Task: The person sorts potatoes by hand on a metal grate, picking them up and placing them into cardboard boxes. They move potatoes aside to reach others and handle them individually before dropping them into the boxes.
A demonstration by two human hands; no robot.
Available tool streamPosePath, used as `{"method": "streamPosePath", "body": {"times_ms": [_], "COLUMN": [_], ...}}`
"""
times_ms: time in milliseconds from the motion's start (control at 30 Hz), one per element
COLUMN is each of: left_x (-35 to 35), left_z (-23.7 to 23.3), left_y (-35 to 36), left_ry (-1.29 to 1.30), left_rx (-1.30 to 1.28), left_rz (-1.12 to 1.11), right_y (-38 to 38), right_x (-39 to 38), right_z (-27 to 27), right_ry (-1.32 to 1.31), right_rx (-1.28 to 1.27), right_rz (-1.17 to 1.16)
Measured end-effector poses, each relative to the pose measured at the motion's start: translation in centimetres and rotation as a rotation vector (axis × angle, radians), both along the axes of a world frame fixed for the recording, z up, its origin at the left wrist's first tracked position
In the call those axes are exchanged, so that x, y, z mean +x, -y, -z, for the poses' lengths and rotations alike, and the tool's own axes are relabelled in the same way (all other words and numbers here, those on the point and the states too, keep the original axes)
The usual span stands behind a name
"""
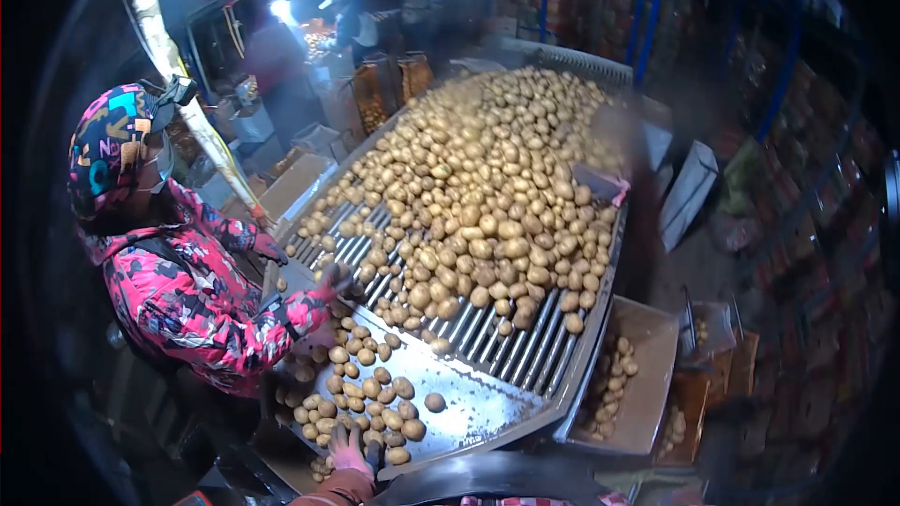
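Observation:
My left hand [349,454], in a pink glove with darker fingers, reaches in from the bottom edge. Its fingers are spread against the near side of a group of potatoes [375,403] on the metal sheet [478,412]. No potato is visibly gripped in it. My right hand does not show. Beyond the sheet, a large heap of potatoes [497,178] covers most of a rack of metal rollers [506,347].
On the left, a person in a patterned pink jacket [187,290] holds a gloved hand [333,283] over the rollers. Another gloved hand [602,186] touches the heap's right side. Cardboard boxes with potatoes, including one large box [647,337], stand lower right. More people work behind.

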State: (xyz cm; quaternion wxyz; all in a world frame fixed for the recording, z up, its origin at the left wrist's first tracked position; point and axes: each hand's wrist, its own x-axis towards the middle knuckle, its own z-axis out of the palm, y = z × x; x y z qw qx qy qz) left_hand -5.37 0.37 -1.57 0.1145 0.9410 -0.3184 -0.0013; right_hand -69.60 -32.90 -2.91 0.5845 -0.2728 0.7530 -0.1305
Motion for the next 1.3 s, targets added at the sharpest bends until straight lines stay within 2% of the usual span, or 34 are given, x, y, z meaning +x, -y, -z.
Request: {"method": "streamPosePath", "body": {"times_ms": [167,367,500,533,567,600,633,667,700,767,800,867,900,967,1000,1067,1100,1200,1300], "left_x": [0.2,-0.1,-0.1,-0.1,0.0,0.1,0.2,0.4,0.5,0.2,0.1,0.2,0.1,0.3,0.0,0.1,0.2,0.3,-0.2], "left_z": [0.8,1.0,1.0,1.1,1.5,1.9,2.2,3.0,3.5,3.0,2.9,3.2,3.9,4.1,3.3,3.3,3.4,3.5,2.6], "left_y": [0.1,0.2,0.3,0.4,0.3,0.1,0.1,-0.1,-0.3,-0.1,0.0,0.0,0.0,0.1,0.3,0.2,0.2,0.1,0.6], "left_ry": [-0.011,0.01,0.033,0.036,0.042,0.047,0.05,0.042,0.037,0.038,0.037,0.076,0.108,0.102,0.085,0.091,0.097,0.093,0.1], "left_rx": [-0.033,-0.096,-0.112,-0.118,-0.12,-0.121,-0.128,-0.129,-0.128,-0.125,-0.121,-0.139,-0.158,-0.16,-0.151,-0.158,-0.163,-0.178,-0.17], "left_rz": [0.023,0.018,0.006,-0.007,0.001,0.01,0.0,0.004,0.007,-0.014,-0.022,-0.028,-0.025,-0.034,-0.042,-0.041,-0.034,-0.026,-0.045], "right_y": [2.7,8.8,13.8,14.7,17.1,16.7,20.9,19.5,16.5,19.2,19.4,15.0,14.4,13.8,13.1,11.5,11.2,11.0,11.6], "right_x": [-3.4,-4.3,2.6,6.1,7.2,11.3,10.4,14.4,20.9,24.4,26.7,31.1,32.3,34.1,34.8,36.3,36.5,37.0,37.3], "right_z": [0.8,4.8,8.3,10.2,10.0,11.4,20.3,15.8,7.0,12.0,8.4,5.0,4.4,3.9,3.1,3.2,3.5,4.0,3.3], "right_ry": [-0.057,0.021,0.284,0.4,0.219,0.222,0.336,0.494,0.629,0.58,0.711,0.626,0.621,0.84,0.835,0.579,0.69,0.614,0.629], "right_rx": [-0.158,-0.392,-0.504,-0.635,-0.32,-0.475,-0.573,-0.443,-0.305,-0.15,0.132,-0.359,-0.366,-0.105,-0.101,-0.355,-0.312,-0.386,-0.334], "right_rz": [0.216,0.313,0.277,0.324,0.119,0.248,0.123,0.006,-0.124,-0.242,-0.325,-0.529,-0.535,-0.391,-0.395,-0.572,-0.496,-0.538,-0.5]}}
